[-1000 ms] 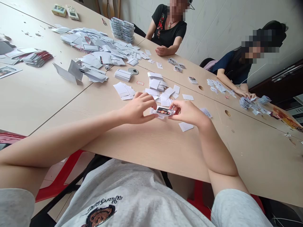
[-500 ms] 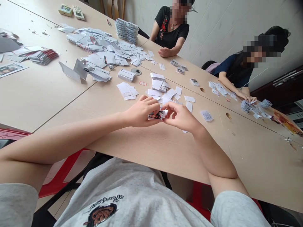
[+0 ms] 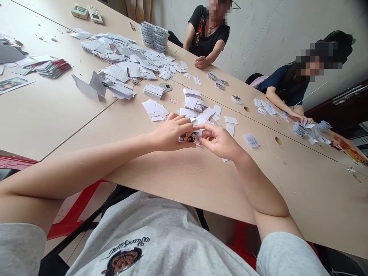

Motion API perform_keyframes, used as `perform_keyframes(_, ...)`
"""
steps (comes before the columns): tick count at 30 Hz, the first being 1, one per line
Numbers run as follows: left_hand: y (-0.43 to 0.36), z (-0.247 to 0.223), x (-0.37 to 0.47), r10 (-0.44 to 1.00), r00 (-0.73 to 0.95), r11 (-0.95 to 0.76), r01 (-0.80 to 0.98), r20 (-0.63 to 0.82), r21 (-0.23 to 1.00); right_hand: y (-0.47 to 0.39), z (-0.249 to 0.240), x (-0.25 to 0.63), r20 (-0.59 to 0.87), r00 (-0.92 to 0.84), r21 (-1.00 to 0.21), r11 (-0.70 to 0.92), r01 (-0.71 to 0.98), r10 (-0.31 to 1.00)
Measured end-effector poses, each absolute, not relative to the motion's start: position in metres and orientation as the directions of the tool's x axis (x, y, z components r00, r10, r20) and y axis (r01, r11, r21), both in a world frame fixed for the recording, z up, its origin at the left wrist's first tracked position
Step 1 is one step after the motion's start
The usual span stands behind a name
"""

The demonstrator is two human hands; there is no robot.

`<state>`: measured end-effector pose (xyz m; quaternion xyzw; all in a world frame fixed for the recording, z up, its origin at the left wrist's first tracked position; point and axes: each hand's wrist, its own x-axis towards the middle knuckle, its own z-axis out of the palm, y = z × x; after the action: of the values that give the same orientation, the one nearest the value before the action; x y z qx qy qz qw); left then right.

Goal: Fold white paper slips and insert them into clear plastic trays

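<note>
A small dark printed card with a white edge is held above the table, near its front edge. My left hand grips its left end between thumb and fingers. On the other side, my right hand pinches the white right end. Just beyond my hands lie loose white cards and a small stack of white cards. To the right of my right hand rests a clear flat case.
A large heap of white papers spreads over the left back, with stacked clear packs behind it. Across the wooden table sit a person in black and, farther right, another person handling small papers.
The printed card has tilted so more of its dark face shows. My right fingers have shifted slightly along its end. The person in black has turned a little and moved a hand.
</note>
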<state>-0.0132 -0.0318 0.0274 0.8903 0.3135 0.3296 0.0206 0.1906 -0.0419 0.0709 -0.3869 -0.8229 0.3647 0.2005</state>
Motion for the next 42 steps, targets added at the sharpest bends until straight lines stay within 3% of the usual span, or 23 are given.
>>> perform_keyframes(12,-0.023,0.035,-0.028,0.607,0.629,-0.789,0.548,0.486,0.277,-0.044,0.073,0.19,0.054,-0.565,-0.657,0.456,0.601,0.823)
perform_keyframes(28,-0.021,0.037,-0.029,0.762,0.465,-0.648,0.544,0.451,0.533,-0.038,0.077,0.198,0.056,-0.493,-0.623,0.416,0.662,0.868)
perform_keyframes(42,-0.021,0.04,-0.029,0.837,0.391,-0.534,0.436,0.382,0.724,-0.03,0.076,0.205,0.063,-0.463,-0.618,0.399,0.678,0.884)
